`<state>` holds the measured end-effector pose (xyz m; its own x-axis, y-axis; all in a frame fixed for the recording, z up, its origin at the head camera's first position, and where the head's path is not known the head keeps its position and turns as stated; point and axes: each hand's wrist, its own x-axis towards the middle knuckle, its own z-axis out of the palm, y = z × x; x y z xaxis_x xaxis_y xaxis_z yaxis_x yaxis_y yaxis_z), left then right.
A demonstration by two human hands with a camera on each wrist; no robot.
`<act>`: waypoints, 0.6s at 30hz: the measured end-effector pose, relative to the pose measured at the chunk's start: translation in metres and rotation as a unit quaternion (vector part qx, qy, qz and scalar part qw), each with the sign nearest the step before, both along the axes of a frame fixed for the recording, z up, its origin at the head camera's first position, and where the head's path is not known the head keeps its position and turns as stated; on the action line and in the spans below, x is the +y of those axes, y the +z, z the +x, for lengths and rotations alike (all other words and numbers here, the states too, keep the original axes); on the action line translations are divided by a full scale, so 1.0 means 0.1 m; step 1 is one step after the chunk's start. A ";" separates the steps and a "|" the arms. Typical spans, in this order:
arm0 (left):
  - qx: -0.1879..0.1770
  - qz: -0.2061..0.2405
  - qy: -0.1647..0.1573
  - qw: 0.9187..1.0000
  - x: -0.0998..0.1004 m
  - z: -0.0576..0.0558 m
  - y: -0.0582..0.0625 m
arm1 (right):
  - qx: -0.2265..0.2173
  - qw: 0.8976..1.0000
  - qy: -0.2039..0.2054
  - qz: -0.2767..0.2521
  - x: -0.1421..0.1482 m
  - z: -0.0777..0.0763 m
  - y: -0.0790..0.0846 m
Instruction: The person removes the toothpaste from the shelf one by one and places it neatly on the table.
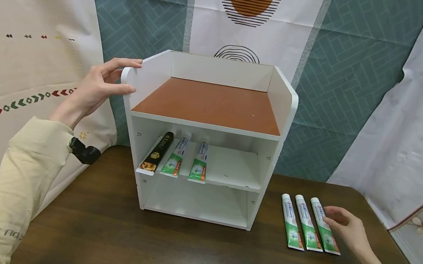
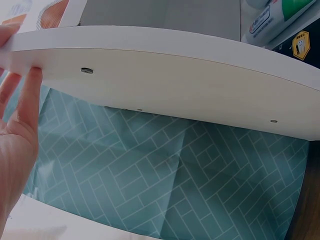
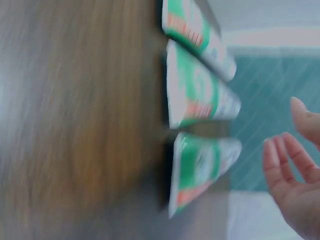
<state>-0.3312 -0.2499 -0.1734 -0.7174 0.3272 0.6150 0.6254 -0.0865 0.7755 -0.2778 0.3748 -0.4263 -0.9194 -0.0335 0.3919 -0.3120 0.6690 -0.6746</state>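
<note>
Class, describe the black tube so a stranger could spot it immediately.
Find the white shelf unit on the brown table. At the left end of its middle shelf lies the black tube, unlike the two green-and-white tubes beside it.

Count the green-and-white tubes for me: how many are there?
5: two green-and-white tubes on the middle shelf, right of the black tube, and three more tubes side by side on the table.

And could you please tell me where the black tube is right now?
In the head view, the black tube lies at the left end of the middle shelf in the white cabinet, just left of a green-and-white tube.
</note>
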 end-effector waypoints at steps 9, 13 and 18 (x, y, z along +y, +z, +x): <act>0.001 -0.003 0.004 1.000 0.00 0.00 0.00 | 0.069 0.989 0.078 -0.102 -0.60 0.01 0.28; 0.002 -0.006 0.005 1.000 -0.01 0.01 0.00 | 0.094 0.982 0.107 -0.127 -0.85 0.07 0.44; -0.001 -0.008 0.009 1.000 -0.01 0.02 0.01 | 0.123 0.973 0.147 -0.128 -1.16 0.21 0.66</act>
